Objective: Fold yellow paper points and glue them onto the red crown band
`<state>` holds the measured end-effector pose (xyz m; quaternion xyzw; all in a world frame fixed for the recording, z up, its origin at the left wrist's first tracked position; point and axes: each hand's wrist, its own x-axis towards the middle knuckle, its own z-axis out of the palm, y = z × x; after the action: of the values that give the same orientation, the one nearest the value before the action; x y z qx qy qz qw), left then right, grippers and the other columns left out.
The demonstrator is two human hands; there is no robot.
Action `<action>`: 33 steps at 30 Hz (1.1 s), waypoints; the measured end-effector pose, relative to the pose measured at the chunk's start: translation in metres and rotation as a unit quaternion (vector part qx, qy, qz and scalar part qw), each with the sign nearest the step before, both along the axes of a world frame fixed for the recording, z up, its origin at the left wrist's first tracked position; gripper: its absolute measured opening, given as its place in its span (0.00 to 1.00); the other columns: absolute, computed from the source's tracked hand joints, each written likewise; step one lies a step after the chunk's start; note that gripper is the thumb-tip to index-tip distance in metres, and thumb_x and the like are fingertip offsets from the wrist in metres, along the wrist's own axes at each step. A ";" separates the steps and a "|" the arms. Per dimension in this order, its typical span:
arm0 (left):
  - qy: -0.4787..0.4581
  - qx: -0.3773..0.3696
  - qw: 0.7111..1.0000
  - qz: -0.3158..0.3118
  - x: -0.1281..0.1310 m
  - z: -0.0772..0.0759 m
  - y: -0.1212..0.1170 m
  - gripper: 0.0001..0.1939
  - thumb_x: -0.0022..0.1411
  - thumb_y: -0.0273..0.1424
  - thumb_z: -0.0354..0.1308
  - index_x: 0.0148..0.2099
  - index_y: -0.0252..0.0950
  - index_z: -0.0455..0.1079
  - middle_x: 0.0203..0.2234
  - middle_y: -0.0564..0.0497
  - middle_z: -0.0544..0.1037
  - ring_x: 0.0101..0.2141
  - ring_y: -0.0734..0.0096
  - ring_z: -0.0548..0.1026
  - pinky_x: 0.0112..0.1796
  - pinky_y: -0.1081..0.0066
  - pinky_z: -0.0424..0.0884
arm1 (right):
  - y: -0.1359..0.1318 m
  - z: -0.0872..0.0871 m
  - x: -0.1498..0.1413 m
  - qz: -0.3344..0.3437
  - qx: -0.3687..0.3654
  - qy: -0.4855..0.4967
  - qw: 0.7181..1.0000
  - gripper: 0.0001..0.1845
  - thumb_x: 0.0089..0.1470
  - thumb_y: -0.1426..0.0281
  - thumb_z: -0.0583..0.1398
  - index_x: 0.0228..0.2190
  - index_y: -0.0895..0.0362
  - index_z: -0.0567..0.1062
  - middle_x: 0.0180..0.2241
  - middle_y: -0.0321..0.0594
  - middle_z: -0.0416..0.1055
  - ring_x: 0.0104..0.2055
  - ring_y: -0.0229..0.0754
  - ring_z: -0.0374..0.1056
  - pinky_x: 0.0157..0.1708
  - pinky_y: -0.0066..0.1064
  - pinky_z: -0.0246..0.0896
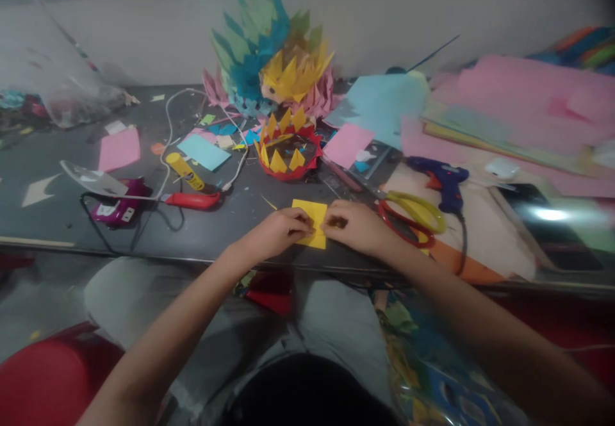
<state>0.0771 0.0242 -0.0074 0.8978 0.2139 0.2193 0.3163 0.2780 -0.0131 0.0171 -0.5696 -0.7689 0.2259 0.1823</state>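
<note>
A small piece of yellow paper [310, 211] lies at the table's front edge, with what looks like a crease across it. My left hand [283, 229] pinches its left side, fingers bent and pressed together. On the opposite side my right hand [353, 221] grips the paper with curled fingers, which partly hide it. Just right of that hand lie scissors [416, 218] with red and yellow-green handles. Behind the paper sits a ring of red and yellow pointed paper [288, 150].
Behind stands a tall spiky paper model [273, 54]. To the right are a blue glue gun [442, 179], a phone [548, 224] and stacked coloured sheets [528, 99]. A red-handled tool with a cord [195, 200], a glue stick [185, 170] and a purple device [120, 205] lie left.
</note>
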 end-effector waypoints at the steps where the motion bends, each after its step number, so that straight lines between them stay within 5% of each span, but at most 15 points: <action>1: 0.003 0.011 1.000 -0.002 -0.001 0.001 -0.001 0.08 0.61 0.24 0.55 0.38 0.35 0.76 0.37 0.47 0.76 0.39 0.71 0.74 0.42 0.70 0.70 | 0.001 0.000 -0.001 -0.002 -0.004 -0.010 1.000 0.03 0.42 0.74 0.59 0.21 0.57 0.73 0.24 0.36 0.68 0.26 0.36 0.64 0.26 0.26 0.55; 13: 0.045 0.109 0.993 0.025 -0.010 0.016 -0.019 0.09 0.60 0.25 0.52 0.34 0.33 0.74 0.37 0.47 0.78 0.39 0.68 0.75 0.42 0.70 0.72 | 0.004 0.003 -0.004 0.010 -0.021 -0.043 0.999 0.04 0.43 0.73 0.58 0.19 0.57 0.70 0.24 0.35 0.65 0.26 0.35 0.61 0.26 0.26 0.51; 21: 0.063 0.224 0.971 0.059 -0.009 0.004 -0.034 0.12 0.61 0.30 0.52 0.43 0.31 0.72 0.40 0.45 0.77 0.40 0.64 0.74 0.43 0.64 0.73 | 0.005 0.002 -0.004 0.011 -0.030 -0.030 0.999 0.05 0.43 0.73 0.58 0.19 0.57 0.69 0.24 0.34 0.62 0.26 0.35 0.60 0.27 0.26 0.49; 29: 0.054 0.254 0.961 0.098 -0.012 0.011 -0.037 0.11 0.62 0.31 0.51 0.37 0.31 0.73 0.39 0.45 0.78 0.39 0.65 0.75 0.41 0.64 0.73 | 0.009 0.002 -0.003 0.024 -0.039 -0.021 0.999 0.05 0.42 0.74 0.58 0.18 0.57 0.68 0.23 0.34 0.62 0.25 0.34 0.59 0.26 0.26 0.50; 33: 0.069 0.274 0.955 0.089 0.004 0.007 -0.045 0.14 0.63 0.32 0.49 0.45 0.29 0.71 0.43 0.44 0.77 0.42 0.64 0.74 0.42 0.66 0.72 | 0.010 0.001 -0.001 0.026 -0.037 -0.017 0.999 0.05 0.43 0.73 0.59 0.19 0.58 0.68 0.23 0.34 0.62 0.25 0.34 0.60 0.26 0.25 0.50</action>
<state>0.0812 -0.0209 0.0000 0.9402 0.2462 0.2344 0.0214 0.2765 -0.0035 0.0183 -0.5599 -0.7773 0.2493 0.1423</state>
